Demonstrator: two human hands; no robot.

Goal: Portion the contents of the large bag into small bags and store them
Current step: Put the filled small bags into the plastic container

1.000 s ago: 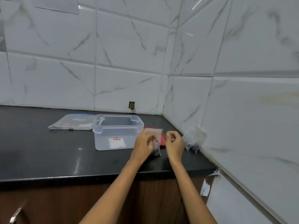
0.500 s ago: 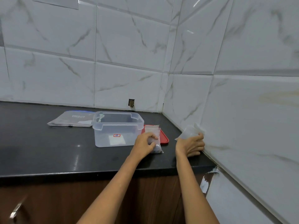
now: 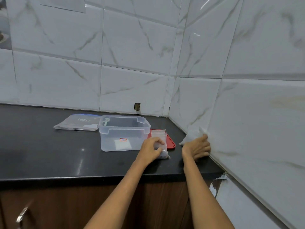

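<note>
A flat, clear large bag (image 3: 79, 123) lies behind a small filled bag (image 3: 160, 142) standing upright; empty small bags (image 3: 191, 138) lean at the wall.

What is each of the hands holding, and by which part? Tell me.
Left hand grips a small filled bag by its middle, upright on the counter. Right hand rests on the stack of empty small bags; a grip cannot be told.

Evenly, softly lit from above; no hard shadows. Small glints on the dark counter (image 3: 49, 154) left of the fingers (image 3: 160, 140), streaks of glare on the glossy wall tiles (image 3: 194, 34) above them. Slightly soft throughout. Wide-angle bowing toward the edges.
</note>
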